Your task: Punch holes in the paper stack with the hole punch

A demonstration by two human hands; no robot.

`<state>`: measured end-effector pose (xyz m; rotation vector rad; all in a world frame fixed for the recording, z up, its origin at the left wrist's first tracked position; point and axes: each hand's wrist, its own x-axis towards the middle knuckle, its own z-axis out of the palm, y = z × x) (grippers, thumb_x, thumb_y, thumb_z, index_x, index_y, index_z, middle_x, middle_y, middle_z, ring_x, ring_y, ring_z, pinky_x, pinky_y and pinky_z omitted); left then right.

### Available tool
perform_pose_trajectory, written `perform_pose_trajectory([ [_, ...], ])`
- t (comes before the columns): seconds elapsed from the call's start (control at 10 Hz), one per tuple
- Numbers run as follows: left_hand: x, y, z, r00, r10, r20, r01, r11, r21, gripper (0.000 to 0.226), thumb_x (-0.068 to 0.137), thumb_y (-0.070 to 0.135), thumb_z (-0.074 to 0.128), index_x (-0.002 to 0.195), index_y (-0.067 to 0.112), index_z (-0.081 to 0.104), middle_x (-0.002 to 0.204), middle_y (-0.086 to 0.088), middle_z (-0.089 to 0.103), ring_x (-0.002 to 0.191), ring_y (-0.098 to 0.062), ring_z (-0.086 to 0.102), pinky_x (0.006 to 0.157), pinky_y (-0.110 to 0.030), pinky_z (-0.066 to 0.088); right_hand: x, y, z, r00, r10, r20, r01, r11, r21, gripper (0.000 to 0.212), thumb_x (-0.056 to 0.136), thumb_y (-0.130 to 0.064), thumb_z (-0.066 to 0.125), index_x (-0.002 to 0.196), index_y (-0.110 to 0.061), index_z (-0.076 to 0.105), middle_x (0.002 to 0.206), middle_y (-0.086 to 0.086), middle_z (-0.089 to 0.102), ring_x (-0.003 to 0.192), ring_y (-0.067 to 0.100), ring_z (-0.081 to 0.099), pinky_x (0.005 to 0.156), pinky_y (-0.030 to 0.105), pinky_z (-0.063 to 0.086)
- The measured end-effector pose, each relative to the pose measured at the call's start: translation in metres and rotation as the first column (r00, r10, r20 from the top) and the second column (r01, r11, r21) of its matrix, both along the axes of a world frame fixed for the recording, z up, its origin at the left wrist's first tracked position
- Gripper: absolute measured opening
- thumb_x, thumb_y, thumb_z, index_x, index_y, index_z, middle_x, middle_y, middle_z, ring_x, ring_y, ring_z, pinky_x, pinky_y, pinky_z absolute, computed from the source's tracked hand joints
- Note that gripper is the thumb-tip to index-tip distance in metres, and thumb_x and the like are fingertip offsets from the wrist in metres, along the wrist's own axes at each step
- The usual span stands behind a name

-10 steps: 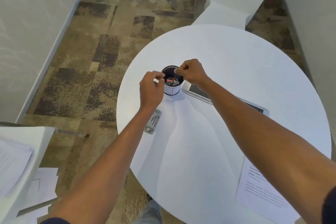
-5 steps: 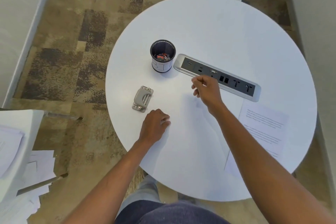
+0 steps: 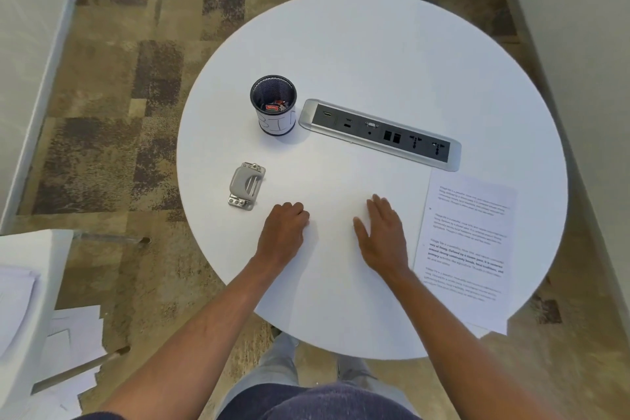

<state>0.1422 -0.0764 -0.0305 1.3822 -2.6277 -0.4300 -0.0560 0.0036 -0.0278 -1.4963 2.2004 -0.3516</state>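
A grey metal hole punch (image 3: pixel 246 185) lies on the left side of the round white table (image 3: pixel 375 54). A printed paper stack (image 3: pixel 467 249) rests at the table's right edge, its near corner overhanging. My left hand (image 3: pixel 284 232) sits on the tabletop just right of and nearer than the punch, fingers curled under, holding nothing. My right hand (image 3: pixel 383 235) lies flat on the table with fingers spread, a short way left of the paper stack and not touching it.
A black mesh cup (image 3: pixel 273 106) with small items inside stands behind the punch. A silver socket strip (image 3: pixel 380 133) is set into the table centre. Loose papers (image 3: pixel 73 334) lie on the floor at left, beside a white surface (image 3: pixel 20 283) carrying more sheets.
Both hands drew back from the mesh cup toward me. The left one settled near the punch, and the right one opened flat on the table beside the paper.
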Motion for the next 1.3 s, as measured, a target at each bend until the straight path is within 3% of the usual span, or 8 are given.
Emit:
perform_pose_trajectory([
  [0.2, -0.004, 0.005, -0.006, 0.996, 0.009, 0.094, -0.001, 0.997, -0.082, 0.027, 0.057, -0.014, 0.061, 0.070, 0.010, 0.056, 0.068, -0.006, 0.054, 0.061, -0.028, 0.049, 0.062, -0.033, 0.031, 0.009, 0.022, -0.027, 0.977, 0.119, -0.176, -0.119, 0.993, 0.012, 0.069, 0.101, -0.047, 0.020, 0.153, -0.001, 0.013, 0.164, 0.013, 0.006, 0.152, 0.027, 0.003, 0.123, 0.041, 0.004],
  [0.5, -0.007, 0.006, -0.003, 0.970, -0.054, 0.235, 0.078, 0.992, -0.097, 0.033, 0.052, -0.013, 0.063, 0.073, 0.011, 0.054, 0.068, -0.005, 0.053, 0.060, -0.024, 0.052, 0.053, -0.033, 0.044, 0.009, 0.023, -0.032, 0.972, 0.104, -0.211, -0.104, 0.995, 0.011, 0.067, 0.103, -0.042, 0.028, 0.155, -0.004, 0.011, 0.165, 0.011, 0.004, 0.153, 0.025, 0.000, 0.123, 0.044, 0.006],
  [0.6, -0.004, -0.009, 0.008, 0.990, -0.001, 0.140, 0.009, 0.999, -0.054, 0.029, 0.057, -0.015, 0.061, 0.074, 0.008, 0.054, 0.071, -0.009, 0.055, 0.061, -0.029, 0.054, 0.052, -0.035, 0.044, 0.009, 0.023, -0.032, 0.973, 0.098, -0.208, -0.098, 0.995, 0.012, 0.067, 0.102, -0.042, 0.030, 0.155, -0.005, 0.011, 0.165, 0.010, 0.004, 0.153, 0.024, -0.001, 0.123, 0.044, 0.006],
  [0.7, -0.002, -0.032, 0.026, 0.976, 0.191, -0.107, -0.189, 0.982, 0.026, 0.020, 0.072, -0.013, 0.050, 0.079, 0.004, 0.056, 0.079, -0.013, 0.057, 0.069, -0.030, 0.054, 0.062, -0.041, 0.044, 0.009, 0.022, -0.033, 0.975, 0.092, -0.200, -0.094, 0.996, 0.001, 0.067, 0.102, -0.042, 0.031, 0.155, -0.005, 0.013, 0.165, 0.010, 0.005, 0.153, 0.024, 0.000, 0.123, 0.044, 0.007],
  [0.8, -0.002, -0.084, 0.075, 0.757, 0.486, -0.437, -0.444, 0.873, 0.202, 0.014, 0.087, -0.001, 0.047, 0.083, 0.004, 0.060, 0.082, -0.010, 0.060, 0.073, -0.023, 0.053, 0.070, -0.034, 0.042, 0.009, 0.023, -0.034, 0.974, 0.093, -0.208, -0.092, 0.996, 0.013, 0.068, 0.101, -0.042, 0.031, 0.155, -0.005, 0.012, 0.165, 0.009, 0.003, 0.153, 0.023, -0.001, 0.122, 0.044, 0.007],
  [0.9, -0.002, -0.147, 0.110, 0.605, 0.527, -0.597, -0.398, 0.849, 0.347, 0.014, 0.087, 0.004, 0.052, 0.079, 0.007, 0.063, 0.065, -0.003, 0.061, 0.060, -0.015, 0.056, 0.064, -0.028, 0.048, 0.009, 0.022, -0.034, 0.970, 0.095, -0.225, -0.091, 0.996, 0.026, 0.068, 0.101, -0.043, 0.029, 0.155, -0.006, 0.011, 0.166, 0.008, 0.003, 0.153, 0.022, -0.002, 0.122, 0.044, 0.008],
  [1.1, -0.003, -0.201, 0.113, 0.630, 0.557, -0.541, -0.335, 0.824, 0.458, 0.015, 0.087, 0.000, 0.056, 0.076, 0.008, 0.064, 0.063, -0.003, 0.061, 0.051, -0.004, 0.057, 0.061, -0.029, 0.054, 0.008, 0.022, -0.036, 0.966, 0.089, -0.242, -0.084, 0.996, 0.031, 0.068, 0.100, -0.043, 0.030, 0.155, -0.006, 0.013, 0.165, 0.009, 0.006, 0.153, 0.023, 0.002, 0.122, 0.044, 0.010],
  [1.3, 0.001, -0.226, 0.103, 0.757, 0.536, -0.373, -0.390, 0.829, 0.400, 0.024, 0.077, -0.011, 0.053, 0.088, 0.007, 0.064, 0.067, -0.012, 0.068, 0.058, -0.011, 0.062, 0.063, -0.025, 0.048, 0.010, 0.022, -0.035, 0.970, 0.063, -0.236, -0.075, 0.996, -0.042, 0.068, 0.099, -0.043, 0.032, 0.154, -0.006, 0.017, 0.165, 0.009, 0.009, 0.153, 0.022, 0.004, 0.121, 0.043, 0.010],
])
